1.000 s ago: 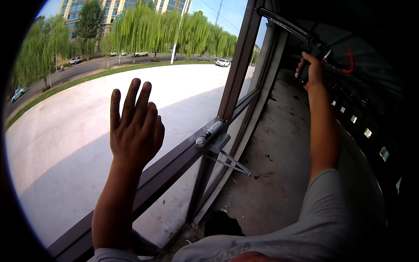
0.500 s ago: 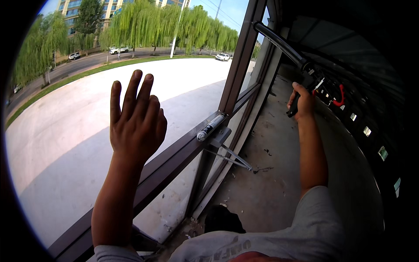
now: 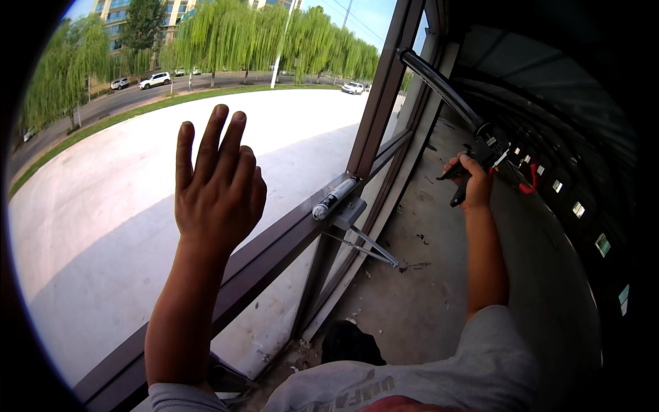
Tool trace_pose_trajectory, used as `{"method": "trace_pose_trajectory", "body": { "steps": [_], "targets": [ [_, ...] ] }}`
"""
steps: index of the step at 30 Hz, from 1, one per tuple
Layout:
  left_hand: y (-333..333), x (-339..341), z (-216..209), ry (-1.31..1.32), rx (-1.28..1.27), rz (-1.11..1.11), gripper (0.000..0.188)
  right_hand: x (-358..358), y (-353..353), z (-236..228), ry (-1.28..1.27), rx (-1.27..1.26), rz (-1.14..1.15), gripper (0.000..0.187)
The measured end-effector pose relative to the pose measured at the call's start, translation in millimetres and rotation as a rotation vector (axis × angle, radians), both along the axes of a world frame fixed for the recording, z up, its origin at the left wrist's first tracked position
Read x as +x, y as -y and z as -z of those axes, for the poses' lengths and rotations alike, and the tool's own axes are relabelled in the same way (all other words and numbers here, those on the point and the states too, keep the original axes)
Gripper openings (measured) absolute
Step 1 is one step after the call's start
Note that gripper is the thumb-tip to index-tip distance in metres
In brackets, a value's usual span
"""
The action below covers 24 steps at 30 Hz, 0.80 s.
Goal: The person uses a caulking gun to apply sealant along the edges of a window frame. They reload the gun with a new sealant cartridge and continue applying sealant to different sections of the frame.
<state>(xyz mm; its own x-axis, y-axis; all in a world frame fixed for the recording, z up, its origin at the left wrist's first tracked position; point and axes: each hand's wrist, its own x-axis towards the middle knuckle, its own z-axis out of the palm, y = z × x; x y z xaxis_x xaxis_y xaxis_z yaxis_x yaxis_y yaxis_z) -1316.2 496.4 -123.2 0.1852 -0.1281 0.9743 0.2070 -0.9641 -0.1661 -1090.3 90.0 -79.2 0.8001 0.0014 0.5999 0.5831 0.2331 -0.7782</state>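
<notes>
My right hand (image 3: pixel 473 180) is wrapped round the handle of a black caulking gun (image 3: pixel 443 89). Its long barrel points up and left, and the front end appears at the dark brown upright of the window frame (image 3: pixel 376 120); whether they touch I cannot tell. The trigger shows beside my fingers, and a red hooked part (image 3: pixel 530 180) sticks out at the back. My left hand (image 3: pixel 218 180) is raised with its fingers stretched out, holding nothing. A foil sausage pack of sealant (image 3: pixel 335 198) lies on the horizontal rail (image 3: pixel 268 250), between my hands.
Below the sealant pack, a grey door closer (image 3: pixel 364 240) with folding arms juts inward from the rail. The concrete floor (image 3: pixel 419 275) has scattered debris. A dark curved structure (image 3: pixel 570 117) rises on the right. Outside are pale paving (image 3: pixel 103 185), willows and parked or passing cars.
The caulking gun has dipped slightly, and my right hand has shifted on its handle so the trigger now shows. My left hand has hardly moved. Outside, a white car has moved left.
</notes>
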Motion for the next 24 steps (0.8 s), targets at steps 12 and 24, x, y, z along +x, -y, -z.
{"method": "trace_pose_trajectory", "body": {
  "steps": [12,24],
  "targets": [
    [-1.0,9.9,4.8,0.007,0.013,-0.008,0.006,-19.4,33.2,124.6,-0.152,0.042,0.030,0.012],
    [0.8,15.2,3.2,-0.028,0.034,-0.087,0.006,-36.8,60.1,212.3,-0.340,-0.074,0.102,0.013]
  ]
}}
